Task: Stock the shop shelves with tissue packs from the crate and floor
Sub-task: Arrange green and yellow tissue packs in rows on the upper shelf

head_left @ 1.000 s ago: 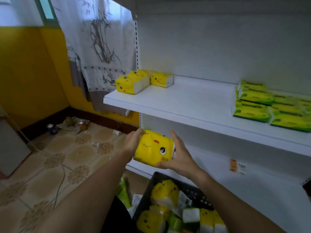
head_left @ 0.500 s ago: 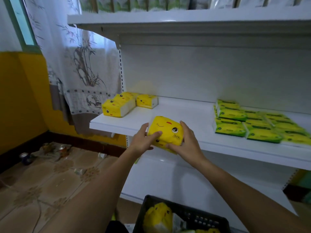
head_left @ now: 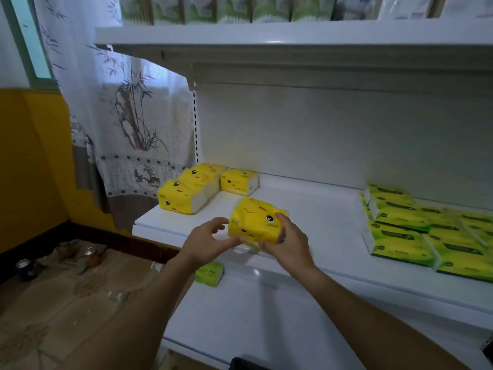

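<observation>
A yellow tissue pack (head_left: pixel 253 221) with a cartoon face is over the front of the white middle shelf (head_left: pixel 306 217). My right hand (head_left: pixel 288 244) grips its right end. My left hand (head_left: pixel 208 240) touches its lower left edge with the thumb, the other fingers spread apart. Three more yellow packs (head_left: pixel 192 188) lie at the shelf's back left corner. Green tissue packs (head_left: pixel 426 231) are stacked on the right of the same shelf. The black crate's rim (head_left: pixel 248 364) barely shows at the bottom edge.
A small green pack (head_left: pixel 209 273) lies on the floor under the shelf. The top shelf (head_left: pixel 266 33) holds a row of upright packs. A curtain (head_left: pixel 120 116) hangs to the left. Cans (head_left: pixel 26 268) and litter lie on the tiled floor by the yellow wall.
Both hands raised the yellow pack from above the crate up onto the middle shelf. My left hand has loosened from it. The view tilted upward, so the crate has nearly left the frame.
</observation>
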`<state>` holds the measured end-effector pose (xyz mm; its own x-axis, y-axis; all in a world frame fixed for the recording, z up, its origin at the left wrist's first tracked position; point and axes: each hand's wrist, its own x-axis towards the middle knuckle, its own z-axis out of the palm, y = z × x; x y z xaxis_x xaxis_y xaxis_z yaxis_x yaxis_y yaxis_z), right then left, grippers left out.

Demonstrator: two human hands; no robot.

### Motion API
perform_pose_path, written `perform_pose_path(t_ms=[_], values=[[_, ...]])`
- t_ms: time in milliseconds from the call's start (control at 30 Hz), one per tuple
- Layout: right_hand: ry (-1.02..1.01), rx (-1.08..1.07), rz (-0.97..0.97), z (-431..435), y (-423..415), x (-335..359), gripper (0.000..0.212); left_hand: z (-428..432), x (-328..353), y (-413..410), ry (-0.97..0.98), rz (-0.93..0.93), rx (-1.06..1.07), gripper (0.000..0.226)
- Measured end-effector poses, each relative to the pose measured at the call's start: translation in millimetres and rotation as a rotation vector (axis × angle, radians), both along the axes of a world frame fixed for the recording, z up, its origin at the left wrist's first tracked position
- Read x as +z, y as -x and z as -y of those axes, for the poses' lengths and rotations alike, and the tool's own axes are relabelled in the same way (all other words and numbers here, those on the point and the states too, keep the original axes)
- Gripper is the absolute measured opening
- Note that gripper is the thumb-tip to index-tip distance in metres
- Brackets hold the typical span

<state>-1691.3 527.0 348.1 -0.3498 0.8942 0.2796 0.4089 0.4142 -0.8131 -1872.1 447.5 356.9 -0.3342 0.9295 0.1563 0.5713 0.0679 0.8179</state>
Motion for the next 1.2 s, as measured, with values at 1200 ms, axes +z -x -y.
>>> perform_pose_path(t_ms=[1200], values=[[0.029, -0.099, 0.192, -138, 157, -17, 0.080, -74, -79, 48, -0.190, -0.794, 0.172, 0.048]])
